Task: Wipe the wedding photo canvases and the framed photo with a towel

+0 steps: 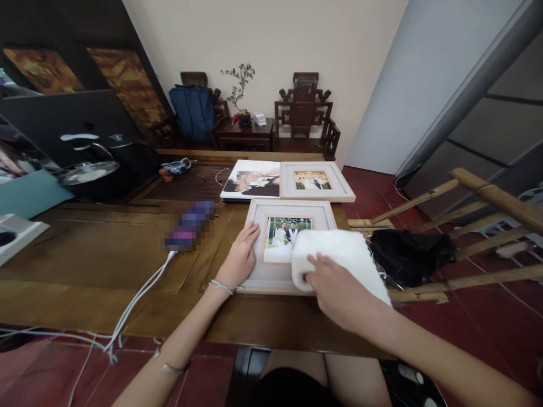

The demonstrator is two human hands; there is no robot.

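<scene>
A white picture frame (285, 212) with a wedding photo lies flat near the front edge of the wooden table (97, 257). My left hand (240, 257) rests on its left border, fingers flat and pressed down. A white fluffy cloth (339, 249) covers the frame's right side. My right hand (337, 288) lies on that cloth and grips its near edge, fingers curled.
A second white frame (316, 181) and a large photo print (252, 180) lie further back on the table. A blurred purple object (189, 226) with a white cable (139, 297) sits to the left. A black bag (407, 254) rests on bamboo furniture at right. Carved chairs stand by the far wall.
</scene>
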